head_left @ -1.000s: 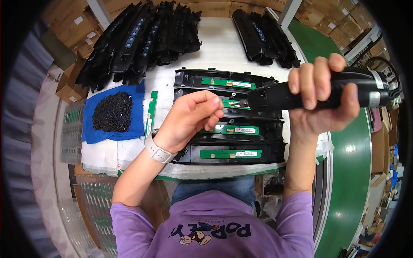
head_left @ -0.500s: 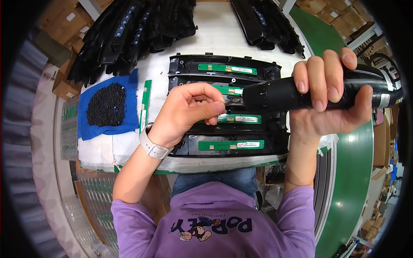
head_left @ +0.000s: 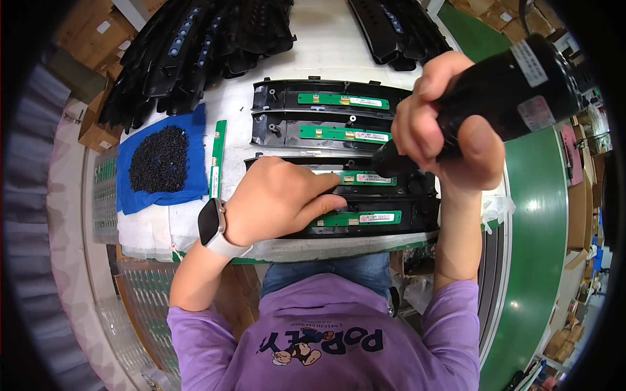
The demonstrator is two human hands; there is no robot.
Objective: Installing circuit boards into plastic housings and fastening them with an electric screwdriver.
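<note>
My right hand (head_left: 450, 124) is wrapped round a black electric screwdriver (head_left: 495, 91), tilted so its narrow nose points down at the right end of a green circuit board (head_left: 365, 178). That board lies in a long black plastic housing (head_left: 417, 186), third from the back in a row. My left hand (head_left: 274, 202) rests over the same housing's left part, index fingertip on the board and thumb apart from it below; its other fingers are hidden. The screwdriver's tip and any screw under it cannot be made out. Another board (head_left: 381, 218) sits in the nearest housing.
A heap of small black screws (head_left: 160, 159) lies on a blue cloth (head_left: 134, 199) at the left. Beside it is a loose green circuit board (head_left: 217, 156). Stacked black housings (head_left: 202, 52) fill the far left, with more housings (head_left: 391, 29) at the far right.
My left hand has come down from a pinch above the housings onto the third board. My right hand has tilted the screwdriver from nearly level to nose-down over that board.
</note>
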